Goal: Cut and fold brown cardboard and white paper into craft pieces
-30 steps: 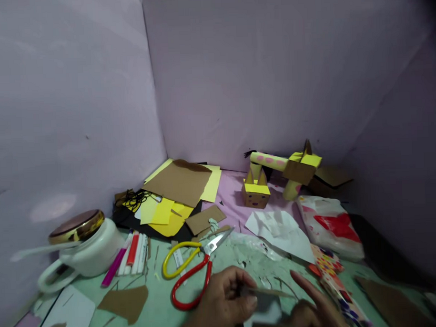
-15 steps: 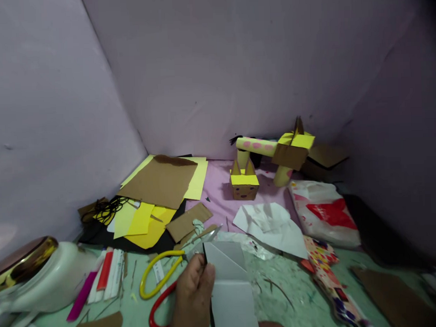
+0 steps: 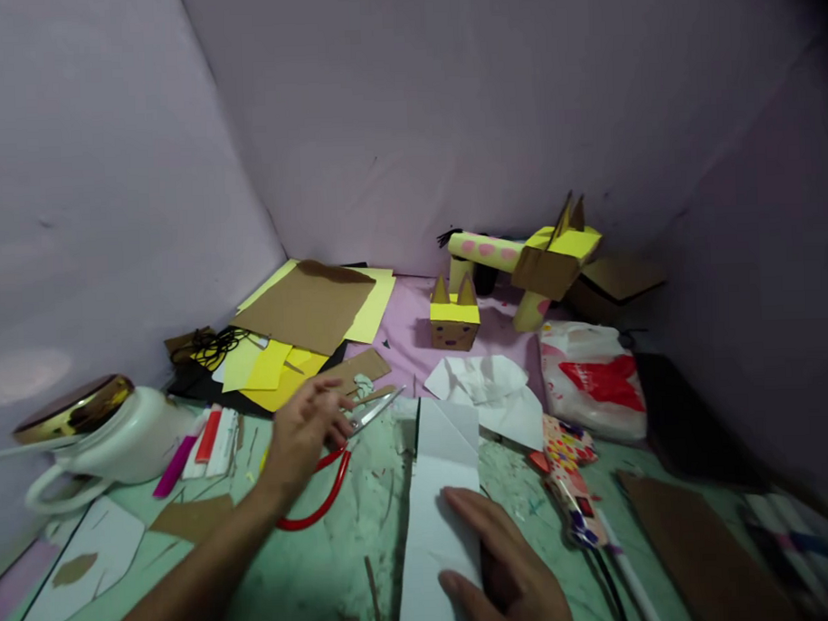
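My left hand (image 3: 305, 432) reaches out over the scissors (image 3: 334, 467), which have one red and one yellow handle, with fingers spread above the handles; I cannot tell if it touches them. My right hand (image 3: 508, 570) lies flat with fingers stretched on a folded white paper strip (image 3: 440, 491) on the green mat. The scissor blades point toward the strip's far end.
A white mug with a gold lid (image 3: 99, 439) stands at the left beside several markers (image 3: 201, 445). Brown and yellow sheets (image 3: 306, 323) lie behind. Cardboard animal figures (image 3: 455, 314) stand at the back wall. A plastic bag (image 3: 593, 381), crumpled white paper (image 3: 491, 394) and a brown sheet (image 3: 694, 554) lie on the right.
My left hand let go of the white strip and moved left over the scissors. My right hand came into view and now presses the strip flat on the mat.
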`<state>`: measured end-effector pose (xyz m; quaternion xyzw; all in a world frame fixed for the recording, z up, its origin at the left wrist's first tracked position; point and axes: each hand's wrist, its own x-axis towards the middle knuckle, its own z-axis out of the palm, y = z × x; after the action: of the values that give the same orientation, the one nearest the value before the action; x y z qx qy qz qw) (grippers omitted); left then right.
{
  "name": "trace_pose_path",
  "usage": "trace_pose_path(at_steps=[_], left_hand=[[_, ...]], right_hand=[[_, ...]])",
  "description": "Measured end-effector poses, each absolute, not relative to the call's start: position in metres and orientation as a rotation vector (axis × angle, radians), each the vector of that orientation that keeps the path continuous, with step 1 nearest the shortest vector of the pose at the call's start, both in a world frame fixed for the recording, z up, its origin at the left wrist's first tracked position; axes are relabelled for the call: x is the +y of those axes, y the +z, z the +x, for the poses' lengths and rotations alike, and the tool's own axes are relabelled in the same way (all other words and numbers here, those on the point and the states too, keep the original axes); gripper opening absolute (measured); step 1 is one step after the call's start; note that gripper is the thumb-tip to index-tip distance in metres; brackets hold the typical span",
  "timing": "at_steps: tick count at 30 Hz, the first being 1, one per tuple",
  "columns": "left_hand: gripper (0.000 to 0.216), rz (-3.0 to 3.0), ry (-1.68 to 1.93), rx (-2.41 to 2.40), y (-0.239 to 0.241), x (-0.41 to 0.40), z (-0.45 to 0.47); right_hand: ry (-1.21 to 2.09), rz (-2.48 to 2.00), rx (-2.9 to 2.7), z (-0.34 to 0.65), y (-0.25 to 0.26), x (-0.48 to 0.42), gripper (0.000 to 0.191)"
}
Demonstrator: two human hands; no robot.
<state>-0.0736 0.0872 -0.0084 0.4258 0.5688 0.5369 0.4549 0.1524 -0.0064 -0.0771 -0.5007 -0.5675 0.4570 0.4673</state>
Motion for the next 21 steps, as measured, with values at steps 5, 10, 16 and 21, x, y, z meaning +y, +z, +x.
trace_pose_path(at_steps=[5,10,16,21], left_hand=[[0.018,0.979,1.557,1.555,-0.01,0.113,-0.112],[0.021,0.933,1.543,1.567,-0.01,0.115,-0.115],[0.026,0.777,1.419,1.666,-0.012,0.118,-0.122],[0.032,0.616,1.433,1.687,-0.006,0.124,-0.137]], right_hand=[[1.203,-1.229,-1.468,0.154,-0.071,-0.006,0.062],[1.205,-1.211,-1.365,0.147,-0.066,-0.007,0.078],[1.259,-1.161,-1.257,0.145,-0.071,-0.009,0.085],[1.217,-0.931,-1.232,0.149,-0.1,-0.005,0.079]])
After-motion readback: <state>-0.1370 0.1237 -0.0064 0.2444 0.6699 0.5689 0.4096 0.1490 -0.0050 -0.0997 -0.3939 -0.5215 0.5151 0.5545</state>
